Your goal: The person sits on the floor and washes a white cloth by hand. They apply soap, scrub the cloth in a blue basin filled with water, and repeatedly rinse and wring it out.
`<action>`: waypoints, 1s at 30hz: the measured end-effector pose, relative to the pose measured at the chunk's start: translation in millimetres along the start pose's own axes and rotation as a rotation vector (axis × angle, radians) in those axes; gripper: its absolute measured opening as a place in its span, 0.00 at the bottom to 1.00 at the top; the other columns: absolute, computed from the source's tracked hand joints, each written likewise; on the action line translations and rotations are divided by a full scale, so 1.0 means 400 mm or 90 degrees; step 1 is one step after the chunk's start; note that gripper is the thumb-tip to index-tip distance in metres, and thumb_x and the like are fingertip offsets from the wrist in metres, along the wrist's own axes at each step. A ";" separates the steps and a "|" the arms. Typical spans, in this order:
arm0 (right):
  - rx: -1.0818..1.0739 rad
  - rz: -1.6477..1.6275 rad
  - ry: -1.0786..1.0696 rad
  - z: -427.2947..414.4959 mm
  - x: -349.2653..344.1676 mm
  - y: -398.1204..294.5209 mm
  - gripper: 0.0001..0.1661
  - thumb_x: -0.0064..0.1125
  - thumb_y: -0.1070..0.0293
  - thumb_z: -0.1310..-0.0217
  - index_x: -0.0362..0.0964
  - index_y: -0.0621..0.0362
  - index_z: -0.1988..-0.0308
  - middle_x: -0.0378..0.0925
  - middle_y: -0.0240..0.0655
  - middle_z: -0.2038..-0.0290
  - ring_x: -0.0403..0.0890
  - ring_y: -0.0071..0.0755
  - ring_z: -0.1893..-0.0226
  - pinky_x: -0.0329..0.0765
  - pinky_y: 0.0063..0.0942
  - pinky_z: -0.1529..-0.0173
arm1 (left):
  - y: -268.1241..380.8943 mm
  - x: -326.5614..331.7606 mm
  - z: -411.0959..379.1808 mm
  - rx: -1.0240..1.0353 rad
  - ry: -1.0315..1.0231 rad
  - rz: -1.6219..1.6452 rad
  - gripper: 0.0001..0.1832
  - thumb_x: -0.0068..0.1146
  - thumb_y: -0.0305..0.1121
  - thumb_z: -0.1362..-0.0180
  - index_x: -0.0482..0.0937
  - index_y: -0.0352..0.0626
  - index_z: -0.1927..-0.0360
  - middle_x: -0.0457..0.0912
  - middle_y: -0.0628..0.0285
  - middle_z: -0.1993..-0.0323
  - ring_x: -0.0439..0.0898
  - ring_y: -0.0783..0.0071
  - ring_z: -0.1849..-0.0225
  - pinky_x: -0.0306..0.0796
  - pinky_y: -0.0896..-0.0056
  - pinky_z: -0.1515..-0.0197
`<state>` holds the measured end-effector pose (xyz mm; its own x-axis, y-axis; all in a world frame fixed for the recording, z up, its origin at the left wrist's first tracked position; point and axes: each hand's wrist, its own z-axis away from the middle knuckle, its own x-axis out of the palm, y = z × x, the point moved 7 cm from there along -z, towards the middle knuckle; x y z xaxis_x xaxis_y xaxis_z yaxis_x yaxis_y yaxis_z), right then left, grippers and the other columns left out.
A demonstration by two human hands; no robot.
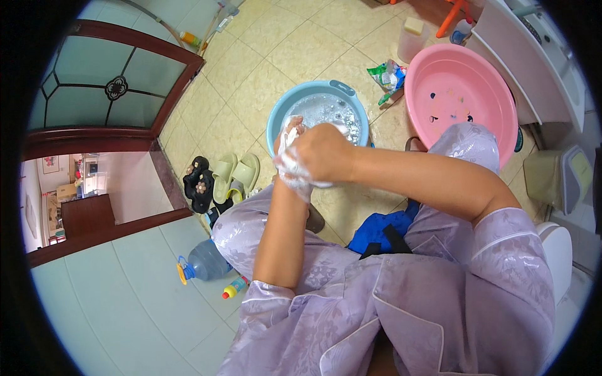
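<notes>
A sudsy white cloth [292, 162] is bunched between my two hands, over the near left rim of a light blue plastic basin [277, 105]. My right hand [329, 152] is closed on the cloth in a fist, slightly blurred. My left hand [295, 126] lies behind it, wrapped in the wet cloth, with only some fingers showing; its grip is mostly hidden. Foamy water [329, 110] fills the bottom of the basin, and a white patch of cloth or foam shows just beyond my right hand.
A large pink basin [461, 75] stands to the right, beside a crumpled plastic packet [389, 77]. Slippers [245, 171] and black shoes [200, 188] lie left, near the doorway. A big water bottle [207, 261] stands by my left knee. A lidded bin [550, 178] is at the far right.
</notes>
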<state>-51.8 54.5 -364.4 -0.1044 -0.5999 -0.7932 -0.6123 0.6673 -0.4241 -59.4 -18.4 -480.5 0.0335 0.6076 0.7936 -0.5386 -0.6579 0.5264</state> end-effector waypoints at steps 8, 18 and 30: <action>0.003 -0.012 0.030 -0.009 -0.007 0.022 0.20 0.48 0.51 0.48 0.72 0.53 0.82 0.72 0.43 0.85 0.74 0.45 0.83 0.67 0.40 0.81 | 0.005 0.037 0.012 0.111 -0.011 -0.125 0.15 0.43 0.38 0.43 0.68 0.40 0.56 0.74 0.57 0.59 0.73 0.66 0.57 0.69 0.66 0.56; 0.158 0.050 -0.078 -0.035 -0.038 0.112 0.15 0.51 0.55 0.49 0.72 0.51 0.80 0.72 0.41 0.84 0.76 0.42 0.81 0.70 0.37 0.79 | 0.032 0.136 0.008 0.180 0.088 -0.283 0.19 0.42 0.44 0.43 0.68 0.38 0.57 0.73 0.55 0.58 0.74 0.62 0.58 0.70 0.62 0.55; 0.430 -0.782 -0.032 -0.014 0.056 0.203 0.24 0.46 0.50 0.42 0.74 0.59 0.62 0.78 0.40 0.70 0.77 0.29 0.72 0.72 0.26 0.69 | 0.113 0.237 0.075 0.285 0.032 -0.572 0.22 0.53 0.40 0.50 0.66 0.34 0.56 0.76 0.60 0.66 0.75 0.75 0.65 0.69 0.76 0.64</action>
<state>-108.0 92.9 -414.1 0.2529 -0.9410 0.2248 0.2009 -0.1762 -0.9636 -55.4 -3.8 -372.4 0.2305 0.9723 0.0378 0.0350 -0.0471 0.9983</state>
